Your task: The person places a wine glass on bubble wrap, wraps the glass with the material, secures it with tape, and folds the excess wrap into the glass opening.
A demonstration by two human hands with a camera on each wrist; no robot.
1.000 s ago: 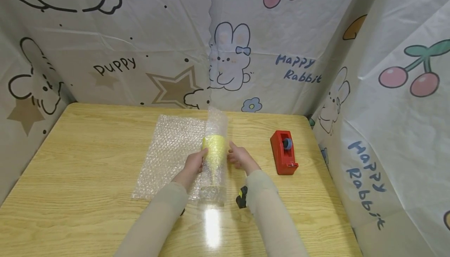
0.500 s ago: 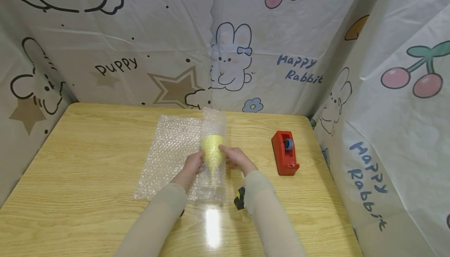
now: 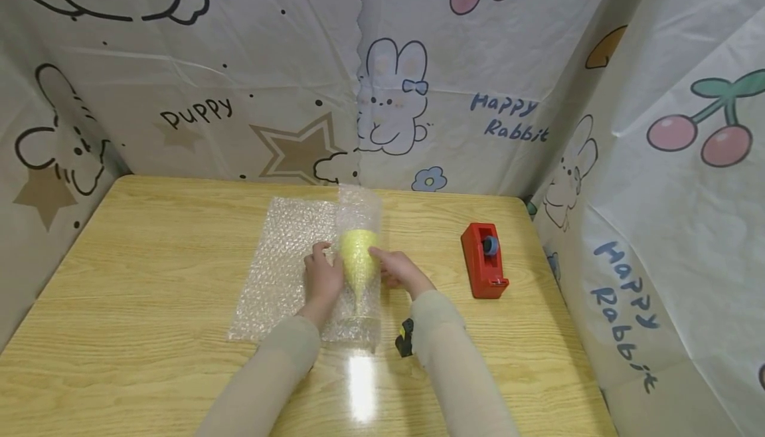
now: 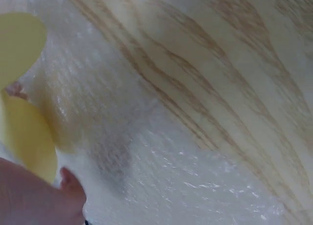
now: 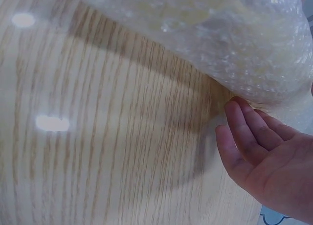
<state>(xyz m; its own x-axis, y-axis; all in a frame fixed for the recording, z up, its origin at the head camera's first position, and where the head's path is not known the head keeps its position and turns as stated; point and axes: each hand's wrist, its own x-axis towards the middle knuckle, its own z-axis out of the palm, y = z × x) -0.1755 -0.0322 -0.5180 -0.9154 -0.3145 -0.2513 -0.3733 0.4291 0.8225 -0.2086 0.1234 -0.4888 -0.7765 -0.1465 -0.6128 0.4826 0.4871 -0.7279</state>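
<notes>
A yellow goblet [image 3: 358, 251] lies on its side inside a roll of bubble wrap, its bowl toward the far edge and its foot toward me. Left of it a flat stretch of bubble wrap [image 3: 277, 258] spreads over the table. My right hand [image 3: 402, 269] holds the roll from the right, thumb on top of the bowl; in the right wrist view its fingertips [image 5: 234, 107] are at the roll's underside. Close on the roll's left side, my left hand [image 3: 324, 281] rests on the wrap with its fingers spread. The left wrist view has part of that hand [image 4: 39, 195] at lower left.
A red tape dispenser [image 3: 472, 261] with a blue roll stands to the right on the wooden table [image 3: 149, 291]. A black wrist device [image 3: 404, 339] sits by the right sleeve. Printed cloth [image 3: 269, 45] walls the back and both sides.
My right hand has come onto the roll from beside it. The roll has shifted slightly left. My left hand has let go of its edge and moved left, fingers spreading on the flat wrap.
</notes>
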